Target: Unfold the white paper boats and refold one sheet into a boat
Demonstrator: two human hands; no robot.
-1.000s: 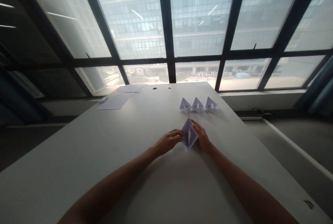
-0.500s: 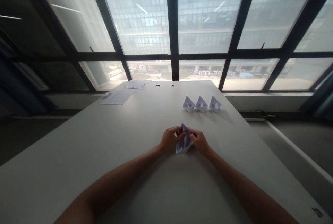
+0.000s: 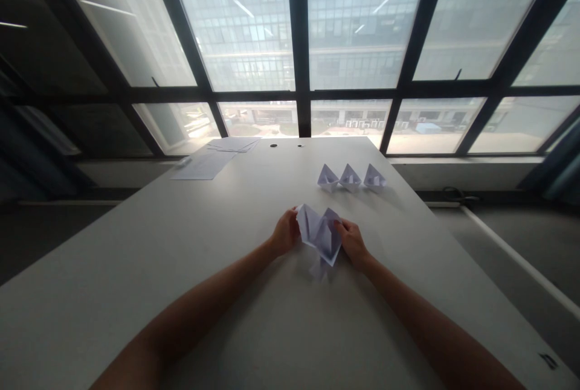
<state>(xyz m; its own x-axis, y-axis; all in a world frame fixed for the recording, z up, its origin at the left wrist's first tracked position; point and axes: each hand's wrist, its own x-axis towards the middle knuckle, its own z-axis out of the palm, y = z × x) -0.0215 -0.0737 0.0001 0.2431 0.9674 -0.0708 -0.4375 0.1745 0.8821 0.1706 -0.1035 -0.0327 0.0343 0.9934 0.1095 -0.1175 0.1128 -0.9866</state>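
Between my two hands, just above the table, is a folded white paper boat [image 3: 321, 234], its sides pulled apart so the creased inside shows. My left hand [image 3: 285, 233] pinches its left edge, the fingertips partly behind the paper. On the right edge my right hand [image 3: 353, 242] is closed, thumb in front. Farther off to the right stand three finished-looking paper boats in a row: a left one [image 3: 327, 179], a middle one [image 3: 350, 179] and a right one [image 3: 374, 179].
Several white paper sheets [image 3: 199, 168] lie at the far left of the white table [image 3: 190, 239]. Two small dark spots or holes mark its far edge. Large framed windows [image 3: 254, 34] rise behind, and a dark clip-like mark [image 3: 548, 360] sits at the near right corner.
The paper boat, narrow and pointed before, has been spread wider open. My hands have moved apart along its two sides. The three standing boats have stayed in place.
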